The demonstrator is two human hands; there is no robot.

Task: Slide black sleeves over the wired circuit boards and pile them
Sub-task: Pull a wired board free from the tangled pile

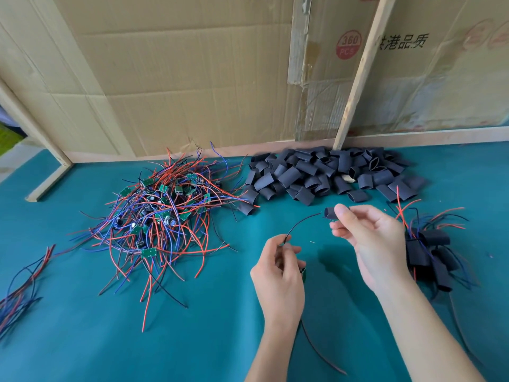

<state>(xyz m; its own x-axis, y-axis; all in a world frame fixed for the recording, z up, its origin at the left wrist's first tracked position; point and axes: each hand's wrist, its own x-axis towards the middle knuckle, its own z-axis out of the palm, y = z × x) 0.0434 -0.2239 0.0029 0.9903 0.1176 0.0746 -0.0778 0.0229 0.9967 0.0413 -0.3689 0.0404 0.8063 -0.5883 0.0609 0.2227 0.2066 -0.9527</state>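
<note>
Two hands are working over a teal table [82, 340] here, apart from each other. Going from the far left: a small bunch of loose red, blue and black wires [22, 293] is lying at the table edge. Next to that, a big tangled heap of wired circuit boards [162, 216] is sitting there, little green boards poking out between red, blue and black leads.

Moving along, the left hand [278, 282] is curling its fingers around one wired board [303, 272]; only a sliver of green is showing at the palm, so most of the board is hidden. A black wire [301, 223] is arcing up out of that hand's fingertips toward the right hand, and more leads are hanging down below the wrist.

Behind the hands, a pile of empty black sleeves [325, 175] is lying against the cardboard wall [179, 78], with a wooden slat [360, 73] leaning into it.

The right hand [369, 238] is pinching a single black sleeve [330, 213] between thumb and fingers, its open end facing the wire tip, which is sitting just beside it and not inside.

Furthest right, a small pile of sleeved boards [429, 252] is resting on the table, wires sticking out.
</note>
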